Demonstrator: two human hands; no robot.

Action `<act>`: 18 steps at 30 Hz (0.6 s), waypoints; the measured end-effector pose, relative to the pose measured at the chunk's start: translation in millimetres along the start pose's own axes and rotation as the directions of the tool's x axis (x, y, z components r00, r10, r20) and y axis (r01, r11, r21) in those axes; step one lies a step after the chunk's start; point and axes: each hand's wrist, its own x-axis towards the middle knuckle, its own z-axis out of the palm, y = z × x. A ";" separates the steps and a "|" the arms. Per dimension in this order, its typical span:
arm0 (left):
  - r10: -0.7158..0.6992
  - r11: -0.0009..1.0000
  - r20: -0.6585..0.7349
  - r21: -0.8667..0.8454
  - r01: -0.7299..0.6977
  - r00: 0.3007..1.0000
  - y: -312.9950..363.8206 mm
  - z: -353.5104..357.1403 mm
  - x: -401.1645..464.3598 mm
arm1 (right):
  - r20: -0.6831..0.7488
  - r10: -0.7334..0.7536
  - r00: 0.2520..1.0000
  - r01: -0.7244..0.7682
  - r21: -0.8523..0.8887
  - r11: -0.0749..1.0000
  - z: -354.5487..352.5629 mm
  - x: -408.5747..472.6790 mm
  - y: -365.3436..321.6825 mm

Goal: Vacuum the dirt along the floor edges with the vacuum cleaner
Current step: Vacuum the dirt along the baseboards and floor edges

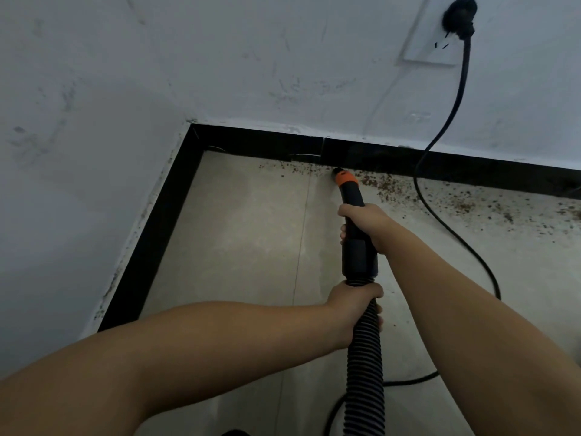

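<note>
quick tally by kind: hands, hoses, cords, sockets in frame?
Hands: 2 (left hand on the hose, right hand on the nozzle)
Hose: 1
Cord: 1
Socket: 1
Total: 5

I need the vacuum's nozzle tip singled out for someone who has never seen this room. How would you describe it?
Find the black baseboard along the far wall, below the wall socket. Where brown dirt lies against it, a black vacuum tube, held by the right hand, runs up to the nozzle tip. Its orange collar is the only bright colour there.
</note>
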 end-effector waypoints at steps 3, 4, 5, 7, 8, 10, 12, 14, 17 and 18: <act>0.008 1.000 -0.010 -0.025 -0.008 1.000 0.6 -5.9 0.8 | 0.025 -0.003 1.000 0.003 -0.009 1.000 8.8 2.3 -2.4; 0.010 0.999 -0.012 -0.034 -0.010 1.000 1.1 -7.8 0.4 | 0.033 -0.004 0.999 0.005 -0.013 1.000 11.7 2.8 -3.5; 0.013 0.999 -0.016 -0.042 -0.014 1.000 1.6 -9.6 0.4 | 0.039 -0.008 0.999 0.008 -0.018 1.000 14.2 3.4 -4.5; 0.025 0.998 -0.023 -0.053 -0.026 0.999 2.6 -13.0 0.2 | 0.052 -0.014 0.999 0.016 -0.030 0.999 19.4 4.7 -6.2; 0.028 0.998 -0.026 -0.057 -0.030 0.999 3.1 -14.4 -0.5 | 0.060 -0.016 0.998 0.018 -0.033 0.999 21.9 5.0 -6.9; 0.033 0.997 -0.034 -0.065 -0.035 0.999 4.0 -17.2 -2.1 | 0.075 -0.016 0.997 0.019 -0.040 0.999 27.2 6.0 -8.4; 0.039 0.996 -0.041 -0.077 -0.042 0.998 4.4 -20.5 -3.8 | 0.085 -0.015 0.996 0.019 -0.048 0.999 33.3 6.7 -9.6; 0.046 0.995 -0.049 -0.091 -0.050 0.998 5.0 -24.8 -5.3 | 0.094 -0.018 0.995 0.023 -0.057 0.998 40.0 7.7 -11.1; 0.056 0.992 -0.063 -0.107 -0.062 0.996 7.0 -31.2 -7.8 | 0.118 -0.017 0.993 0.026 -0.069 0.997 50.1 9.6 -14.4; 0.058 0.992 -0.067 -0.112 -0.065 0.996 8.3 -33.1 -8.6 | 0.127 -0.016 0.992 0.026 -0.077 0.997 53.2 10.1 -16.1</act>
